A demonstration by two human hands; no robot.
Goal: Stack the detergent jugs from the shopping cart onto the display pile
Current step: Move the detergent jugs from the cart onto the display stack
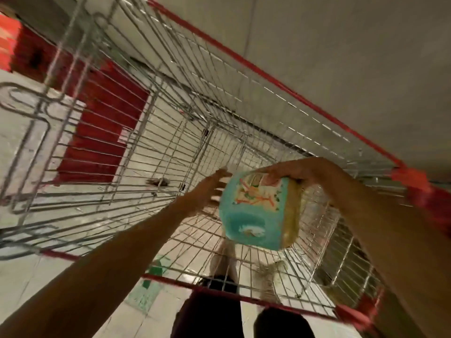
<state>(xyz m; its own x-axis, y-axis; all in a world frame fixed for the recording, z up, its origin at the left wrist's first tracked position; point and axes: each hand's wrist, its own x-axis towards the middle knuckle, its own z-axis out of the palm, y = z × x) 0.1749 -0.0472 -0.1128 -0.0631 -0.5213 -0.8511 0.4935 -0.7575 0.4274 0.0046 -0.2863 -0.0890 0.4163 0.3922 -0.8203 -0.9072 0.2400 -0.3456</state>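
Detergent jug (pixel 256 211) hangs above the shopping cart (pixel 266 77), tipped over. The right hand (pixel 285 173) is curled round its top. The left hand (pixel 207 191) has flat fingers just beside it. It looks big, heavy and hard, so hold the top and prop the bottom
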